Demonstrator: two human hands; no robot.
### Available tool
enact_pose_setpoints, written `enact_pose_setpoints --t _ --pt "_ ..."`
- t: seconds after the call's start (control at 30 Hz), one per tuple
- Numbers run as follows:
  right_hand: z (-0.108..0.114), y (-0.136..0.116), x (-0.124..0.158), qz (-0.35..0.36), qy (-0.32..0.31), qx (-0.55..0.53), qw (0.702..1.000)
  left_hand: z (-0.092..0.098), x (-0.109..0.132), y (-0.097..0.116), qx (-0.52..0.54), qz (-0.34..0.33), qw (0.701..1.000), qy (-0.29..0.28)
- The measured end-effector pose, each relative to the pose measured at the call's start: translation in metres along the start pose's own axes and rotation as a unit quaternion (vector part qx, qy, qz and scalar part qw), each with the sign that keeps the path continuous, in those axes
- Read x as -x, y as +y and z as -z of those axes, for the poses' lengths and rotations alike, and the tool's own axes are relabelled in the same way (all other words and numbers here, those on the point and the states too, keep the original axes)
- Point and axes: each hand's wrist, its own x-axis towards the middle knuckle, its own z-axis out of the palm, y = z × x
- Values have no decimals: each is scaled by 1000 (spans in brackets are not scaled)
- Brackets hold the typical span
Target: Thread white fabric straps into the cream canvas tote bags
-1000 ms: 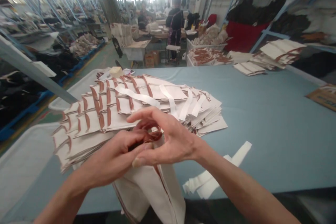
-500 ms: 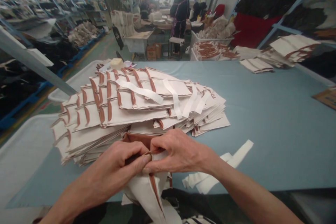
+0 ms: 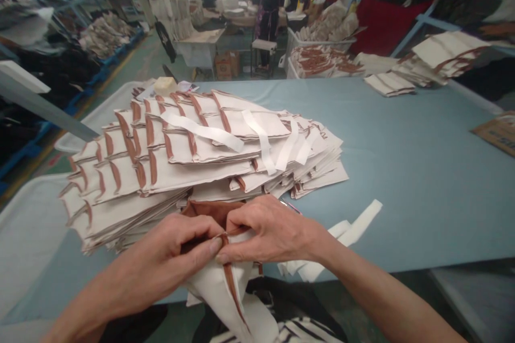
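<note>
Both hands pinch the top edge of a white fabric bag [image 3: 211,281] with brown trim and a brown inside, at the front edge of the table. My left hand [image 3: 183,249] is closed on the edge from the left, thumb on top. Close against it, my right hand [image 3: 265,233] grips the same edge from the right, its fingertips nearly touching the left thumb. The bag hangs down over the table edge toward my lap. Just behind lies a big stack of similar white pieces with brown edges [image 3: 209,171].
White strips [image 3: 261,142] lie across the stack; more strips [image 3: 354,230] lie right of my hands on the blue-grey table [image 3: 402,171]. A cardboard piece [image 3: 497,131] is at the right edge. Farther back are folded fabric [image 3: 390,84], filled bins [image 3: 322,61] and a standing person [image 3: 267,5].
The view has tilted down slightly and shifted, so the table and stack sit higher and further left. Both hands keep the same pinch on the bag's edge.
</note>
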Motion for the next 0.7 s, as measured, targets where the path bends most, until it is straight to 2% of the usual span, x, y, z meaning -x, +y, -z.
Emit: enact_pose_setpoints --t 0.17,0.47,0.53,0.63,0.7 --pt "1 1 1 -8 -8 -3 1000 -1 -3 -6 -60 -1 998 14" --pt "0 -5 1 -26 -7 44 999 1 -11 -6 -66 -38 997 27" --pt "1 -4 1 -17 29 46 998 2 -12 -8 -33 -13 999 9" --pt "1 4 6 -18 133 27 991 -3 -9 -15 36 23 998 -46" --pt "-3 16 17 -57 196 15 979 -10 -2 -24 59 17 997 -35"
